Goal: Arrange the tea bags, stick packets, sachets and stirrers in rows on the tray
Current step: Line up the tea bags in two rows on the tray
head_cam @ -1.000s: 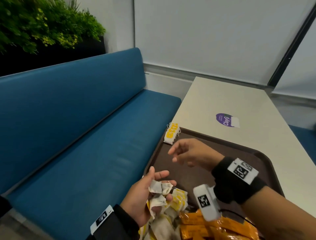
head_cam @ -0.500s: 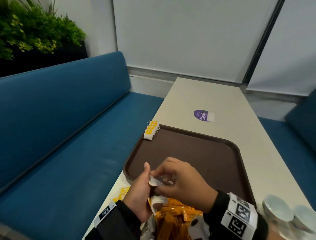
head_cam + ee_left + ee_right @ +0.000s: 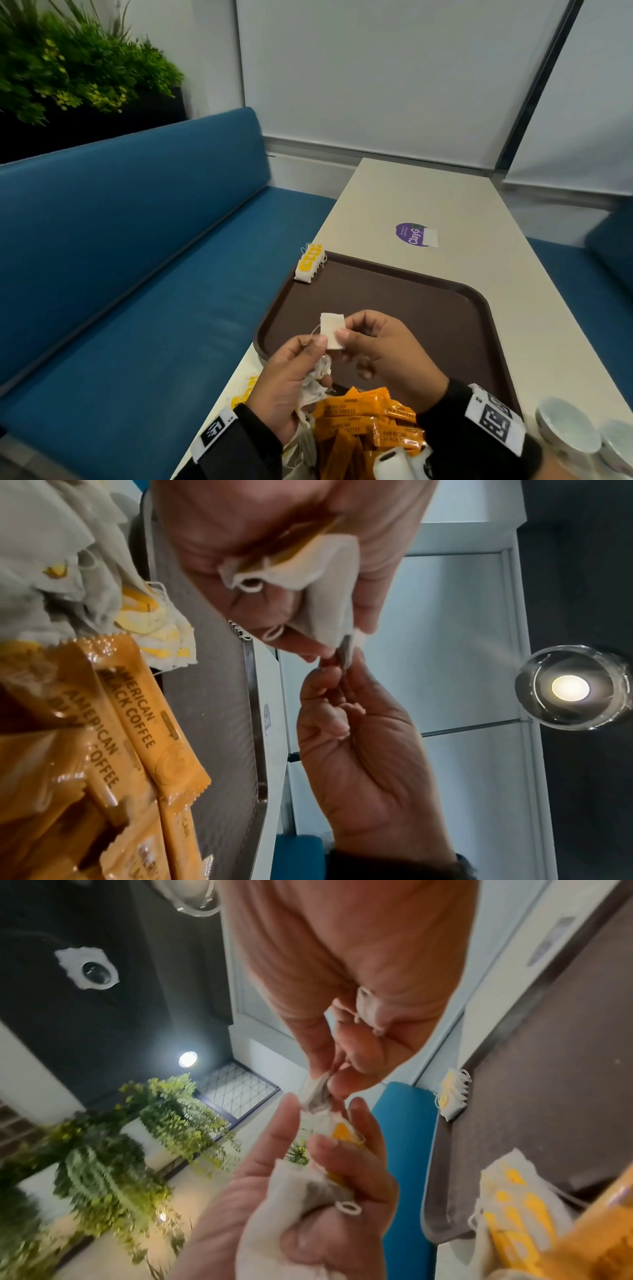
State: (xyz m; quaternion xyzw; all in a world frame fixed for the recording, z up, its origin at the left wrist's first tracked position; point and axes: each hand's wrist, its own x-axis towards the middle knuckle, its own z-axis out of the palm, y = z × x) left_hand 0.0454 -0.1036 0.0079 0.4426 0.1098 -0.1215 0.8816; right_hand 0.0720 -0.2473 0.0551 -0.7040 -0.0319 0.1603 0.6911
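The left hand (image 3: 291, 380) is hovering over the near left corner of the tray (image 3: 445, 308), palm turned inward, its lower fingers curling round a crumpled bunch of tea bags (image 3: 315, 383) while its thumb is touching the edge of a single tea bag (image 3: 331, 330). Just to its right, the right hand (image 3: 387, 353) is pinching that single tea bag between thumb and forefinger, holding it upright above the tray, with its other fingers folding loosely into the palm. Below both hands a heap of orange stick packets (image 3: 363, 428) is lying at the near end of the tray, and a neat row of yellow-tagged tea bags (image 3: 309, 263) is sitting at the far left corner. The tray is resting on a pale counter (image 3: 428, 195) carrying a purple sticker (image 3: 412, 234), with a blue bench (image 3: 137, 257) and green plants (image 3: 68, 75) to the left, and white cups (image 3: 568, 431) at the near right. The left wrist view is showing the printed words on the stick packets (image 3: 137, 723) and a ceiling lamp (image 3: 570, 687); the right wrist view is showing loose tea bags (image 3: 514, 1204) lying at the tray's edge.
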